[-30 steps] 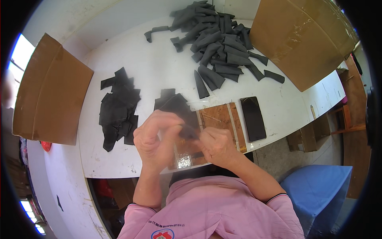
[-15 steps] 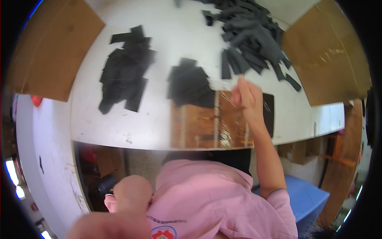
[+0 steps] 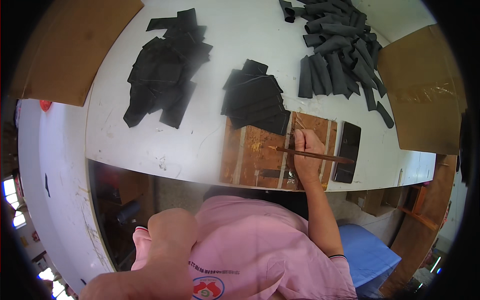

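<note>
The right hand (image 3: pixel 311 144) is holding a slim brown stick (image 3: pixel 315 155) crosswise, its grip curled nearly closed, over the wooden board (image 3: pixel 250 155) — black pieces (image 3: pixel 252 97) are overlapping its far edge on the tabletop (image 3: pixel 200 145). The left arm (image 3: pixel 172 230) is running off below — its grip I cannot tell.

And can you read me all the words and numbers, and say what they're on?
Pink shirt: a line of small dark characters, which I won't copy out.
Round blue-rimmed badge on the shirt: tiny lettering, not copied either.
Brown stick in the right hand, black phone, dark flat pieces: no writing I can make out.
</note>
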Demonstrator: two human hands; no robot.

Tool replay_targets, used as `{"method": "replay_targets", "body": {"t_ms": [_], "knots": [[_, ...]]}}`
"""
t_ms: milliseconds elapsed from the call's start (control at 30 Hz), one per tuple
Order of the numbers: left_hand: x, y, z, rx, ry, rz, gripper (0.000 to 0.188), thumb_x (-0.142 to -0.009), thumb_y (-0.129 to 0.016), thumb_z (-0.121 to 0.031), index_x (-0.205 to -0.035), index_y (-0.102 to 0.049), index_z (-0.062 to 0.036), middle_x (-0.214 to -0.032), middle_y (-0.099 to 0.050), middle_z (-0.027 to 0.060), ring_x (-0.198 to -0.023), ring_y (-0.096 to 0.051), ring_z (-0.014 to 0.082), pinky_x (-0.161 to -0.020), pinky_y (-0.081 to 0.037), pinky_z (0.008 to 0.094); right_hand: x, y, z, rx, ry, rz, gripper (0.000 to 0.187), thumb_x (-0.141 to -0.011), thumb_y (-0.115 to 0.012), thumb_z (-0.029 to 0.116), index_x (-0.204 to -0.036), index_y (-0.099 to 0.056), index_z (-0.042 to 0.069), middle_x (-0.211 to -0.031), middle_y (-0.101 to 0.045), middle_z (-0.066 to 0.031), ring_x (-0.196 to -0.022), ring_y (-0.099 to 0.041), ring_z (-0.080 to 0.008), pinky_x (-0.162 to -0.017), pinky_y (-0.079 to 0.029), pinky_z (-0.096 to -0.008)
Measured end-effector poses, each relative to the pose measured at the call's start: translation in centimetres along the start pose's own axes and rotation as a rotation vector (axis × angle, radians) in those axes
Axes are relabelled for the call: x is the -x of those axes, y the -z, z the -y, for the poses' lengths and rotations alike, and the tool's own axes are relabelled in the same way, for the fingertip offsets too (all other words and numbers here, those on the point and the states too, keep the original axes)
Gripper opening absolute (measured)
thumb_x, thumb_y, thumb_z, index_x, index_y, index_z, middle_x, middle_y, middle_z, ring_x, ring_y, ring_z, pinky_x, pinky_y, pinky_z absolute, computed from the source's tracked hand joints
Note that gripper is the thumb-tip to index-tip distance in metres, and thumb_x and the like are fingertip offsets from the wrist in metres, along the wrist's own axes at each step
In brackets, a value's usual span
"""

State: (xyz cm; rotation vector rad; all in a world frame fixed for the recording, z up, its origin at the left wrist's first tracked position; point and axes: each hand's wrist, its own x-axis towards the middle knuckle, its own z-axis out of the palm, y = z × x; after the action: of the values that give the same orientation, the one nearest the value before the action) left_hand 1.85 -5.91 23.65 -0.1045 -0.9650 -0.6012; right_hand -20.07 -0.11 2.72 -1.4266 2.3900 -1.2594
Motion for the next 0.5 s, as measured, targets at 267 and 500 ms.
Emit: {"method": "replay_targets", "body": {"t_ms": [267,500], "knots": [[6.7,4.6,10.2,-0.442,0.435,0.707,0.016,-0.065,-0.052,0.002,-0.080,-0.058,0.0021,-0.090,-0.060,0.0138,-0.083,-0.060,0.0245,-0.070,-0.048,0.0286,0.2,-0.1,0.1,-0.018,-0.019,-0.039,0.014,-0.081,-0.055,0.012,-0.072,-0.053,0.002,-0.061,-0.051,-0.0131,-0.054,-0.052,-0.0295,-0.049,-0.040,-0.0352],[9.6,11.0,15.1,-0.710,0.594,1.399,0.038,-0.066,-0.053,0.008,-0.102,-0.055,-0.0040,-0.109,-0.054,0.0111,-0.094,-0.055,0.0276,-0.078,-0.044,0.0325,0.0,0.2,0.4,-0.058,-0.064,-0.031,0.015,-0.081,-0.056,0.011,-0.071,-0.053,0.001,-0.060,-0.051,-0.0127,-0.052,-0.051,-0.0274,-0.048,-0.039,-0.0339]]}}
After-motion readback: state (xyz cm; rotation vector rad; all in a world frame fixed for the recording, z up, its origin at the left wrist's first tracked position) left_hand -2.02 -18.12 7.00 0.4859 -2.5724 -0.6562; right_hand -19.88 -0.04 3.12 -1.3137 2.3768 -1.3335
